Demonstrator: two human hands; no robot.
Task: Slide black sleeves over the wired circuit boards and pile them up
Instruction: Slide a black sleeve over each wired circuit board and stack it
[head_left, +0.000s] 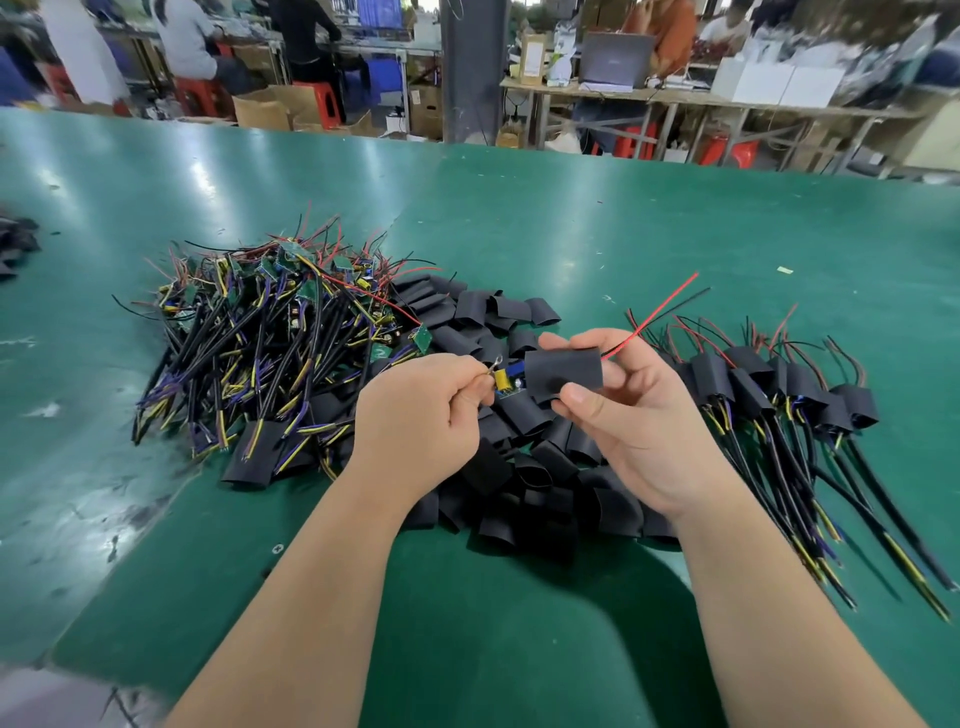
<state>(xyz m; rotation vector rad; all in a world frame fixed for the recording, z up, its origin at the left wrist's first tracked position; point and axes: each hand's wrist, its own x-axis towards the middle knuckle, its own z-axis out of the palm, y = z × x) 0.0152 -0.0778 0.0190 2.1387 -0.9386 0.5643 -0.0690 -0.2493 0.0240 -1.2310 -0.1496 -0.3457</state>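
Note:
My right hand (618, 415) grips a black sleeve (563, 371) between thumb and fingers above the table. A circuit board (506, 378) with a yellow capacitor sticks out of the sleeve's left end, and my left hand (421, 415) pinches that end of the board. Red and black wires (660, 312) stick out of the sleeve's right end. A heap of bare wired boards (270, 332) lies to the left. Loose black sleeves (519, 467) lie under my hands. Sleeved boards (779, 389) are piled on the right.
The green table (571, 218) stretches far ahead and to both sides. A few dark pieces (15, 244) lie at the left edge. Beyond the table stand benches, red stools, cardboard boxes and several seated people.

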